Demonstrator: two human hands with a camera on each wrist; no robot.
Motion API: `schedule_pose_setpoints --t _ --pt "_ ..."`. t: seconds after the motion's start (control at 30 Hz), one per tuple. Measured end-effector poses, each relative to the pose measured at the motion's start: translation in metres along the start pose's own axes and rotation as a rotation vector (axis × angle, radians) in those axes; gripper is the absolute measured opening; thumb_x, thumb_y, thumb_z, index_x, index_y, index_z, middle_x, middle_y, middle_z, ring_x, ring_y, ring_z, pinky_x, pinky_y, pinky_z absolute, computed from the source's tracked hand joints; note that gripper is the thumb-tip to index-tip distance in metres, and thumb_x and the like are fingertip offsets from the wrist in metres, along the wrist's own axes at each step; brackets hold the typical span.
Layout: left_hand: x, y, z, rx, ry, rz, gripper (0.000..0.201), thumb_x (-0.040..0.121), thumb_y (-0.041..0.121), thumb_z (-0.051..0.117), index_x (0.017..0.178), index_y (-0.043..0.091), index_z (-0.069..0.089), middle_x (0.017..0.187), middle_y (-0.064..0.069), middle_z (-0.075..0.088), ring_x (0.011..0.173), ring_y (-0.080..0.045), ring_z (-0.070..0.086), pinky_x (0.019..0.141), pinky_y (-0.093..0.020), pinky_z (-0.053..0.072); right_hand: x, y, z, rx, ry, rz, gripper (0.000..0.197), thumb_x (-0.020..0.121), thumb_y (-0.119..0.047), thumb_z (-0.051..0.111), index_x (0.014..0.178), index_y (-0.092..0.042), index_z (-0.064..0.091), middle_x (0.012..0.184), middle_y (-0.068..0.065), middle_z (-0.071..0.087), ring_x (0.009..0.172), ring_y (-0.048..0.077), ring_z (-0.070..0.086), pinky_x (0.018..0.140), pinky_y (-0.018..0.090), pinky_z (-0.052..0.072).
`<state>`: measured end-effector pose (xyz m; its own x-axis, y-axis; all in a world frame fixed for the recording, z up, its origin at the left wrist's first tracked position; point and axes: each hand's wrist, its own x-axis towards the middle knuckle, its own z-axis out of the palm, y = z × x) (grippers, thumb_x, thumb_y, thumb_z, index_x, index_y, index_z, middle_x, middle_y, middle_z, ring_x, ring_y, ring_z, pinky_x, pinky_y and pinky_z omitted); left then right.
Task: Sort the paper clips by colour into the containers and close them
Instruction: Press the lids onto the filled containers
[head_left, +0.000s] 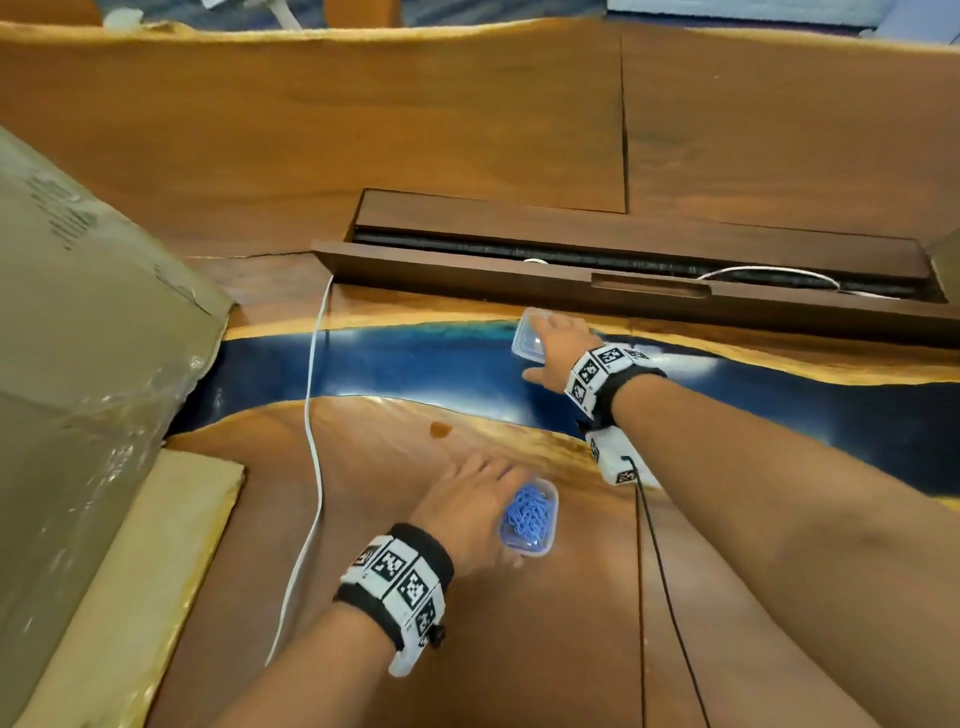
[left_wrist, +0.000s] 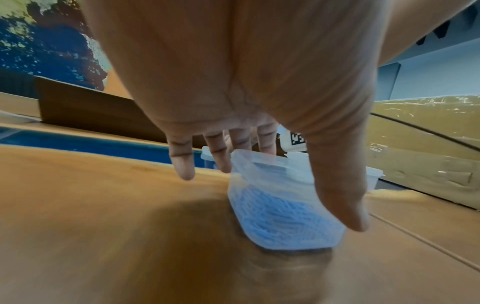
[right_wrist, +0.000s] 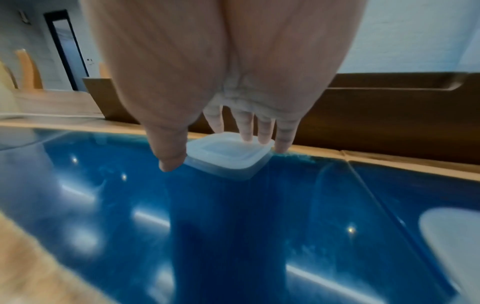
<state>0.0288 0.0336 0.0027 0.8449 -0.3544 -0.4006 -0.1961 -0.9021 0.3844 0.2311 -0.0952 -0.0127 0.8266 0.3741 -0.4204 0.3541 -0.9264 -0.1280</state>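
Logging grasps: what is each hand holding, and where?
Left hand grips the container of blue paper clips across its sides. Right hand only touches the lid at its edges; it lies flat.
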Motion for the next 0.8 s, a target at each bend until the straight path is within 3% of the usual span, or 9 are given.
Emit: schedule_pose_setpoints --t 0.07,0.23,0.33,0.4,0.53,0.63,0.67,0.73,0.8 --pt "-0.018 -0.002 0.011 -0.014 0.003 -0.014 0.091 0.070 0.055 0.073 0.143 0.035 0.024 0.141 0.011 0.038 0.126 -0.013 0.030 0.106 -0.037 0.030 -0.002 -0.004 0.005 -0.051 -0.020 0.019 0.069 0.085 -0.047 0.062 0.143 -0.020 0.033 0.147 0.013 0.033 0.134 0.036 0.031 0.101 0.053 0.041" --pt "-0.058 -0.004 0.042 -0.121 -0.024 -0.048 0.095 0.064 0.057 0.074 0.141 0.040 0.022 0.139 0.015 0.034 0.123 -0.011 0.034 0.105 -0.037 0.035 -0.034 -0.023 0.015 -0.068 -0.010 -0.016 0.043 0.082 -0.045 0.063 0.115 -0.020 0.054 0.122 0.012 0.040 0.117 0.036 0.040 0.087 0.047 0.050" --pt "-0.081 0.001 0.058 -0.206 -0.031 -0.061 0.096 0.063 0.054 0.077 0.139 0.042 0.021 0.140 0.017 0.033 0.125 -0.006 0.035 0.109 -0.035 0.034 -0.067 -0.034 0.032 -0.031 -0.006 -0.017 0.030 0.081 -0.039 0.062 0.104 -0.020 0.058 0.127 0.011 0.037 0.115 0.035 0.041 0.081 0.042 0.049" --pt "-0.096 0.005 0.072 -0.271 -0.024 -0.071 0.098 0.061 0.050 0.080 0.140 0.042 0.021 0.142 0.019 0.031 0.128 -0.004 0.035 0.110 -0.031 0.033 -0.090 -0.043 0.044 -0.010 -0.019 0.019 0.047 0.079 -0.043 0.064 0.116 -0.017 0.054 0.125 0.011 0.039 0.114 0.033 0.042 0.081 0.043 0.049" --pt "-0.116 0.007 0.097 -0.512 0.010 -0.132 0.102 0.058 0.036 0.085 0.139 0.042 0.024 0.139 0.020 0.033 0.126 -0.005 0.042 0.109 -0.029 0.038 -0.144 -0.053 0.056 0.073 -0.029 0.007 0.089 0.062 -0.047 0.075 0.133 -0.022 0.028 0.124 0.009 0.045 0.108 0.031 0.056 0.074 0.038 0.049" --pt "-0.121 0.006 0.103 -0.597 0.053 -0.170 0.100 0.058 0.026 0.087 0.141 0.034 0.030 0.135 0.013 0.041 0.123 -0.005 0.046 0.108 -0.026 0.037 -0.187 -0.047 0.063 0.314 -0.010 -0.032 0.106 0.059 -0.044 0.077 0.144 -0.026 0.017 0.138 0.011 0.040 0.107 0.030 0.059 0.083 0.042 0.054" --pt "-0.121 0.007 0.103 -0.618 0.062 -0.178 0.099 0.060 0.023 0.087 0.141 0.032 0.031 0.133 0.012 0.042 0.121 -0.005 0.046 0.107 -0.024 0.038 -0.203 -0.045 0.066 0.450 0.012 -0.051 0.106 0.058 -0.042 0.078 0.144 -0.027 0.018 0.134 0.010 0.045 0.102 0.025 0.061 0.082 0.041 0.056" --pt "-0.121 0.008 0.103 -0.651 0.068 -0.184 0.099 0.062 0.017 0.087 0.142 0.030 0.031 0.134 0.009 0.044 0.120 -0.004 0.048 0.105 -0.020 0.038 -0.237 -0.040 0.073 0.757 0.037 -0.099 0.100 0.060 -0.030 0.084 0.141 -0.025 0.026 0.117 0.000 0.056 0.093 0.008 0.062 0.078 0.027 0.056" --pt "-0.120 0.009 0.104 -0.670 0.066 -0.174 0.099 0.062 0.016 0.086 0.142 0.031 0.030 0.136 0.007 0.047 0.120 -0.006 0.049 0.106 -0.024 0.040 -0.266 -0.040 0.088 0.995 -0.017 -0.119 0.090 0.063 -0.017 0.088 0.134 -0.025 0.034 0.117 -0.012 0.053 0.098 -0.007 0.057 0.077 0.009 0.048"
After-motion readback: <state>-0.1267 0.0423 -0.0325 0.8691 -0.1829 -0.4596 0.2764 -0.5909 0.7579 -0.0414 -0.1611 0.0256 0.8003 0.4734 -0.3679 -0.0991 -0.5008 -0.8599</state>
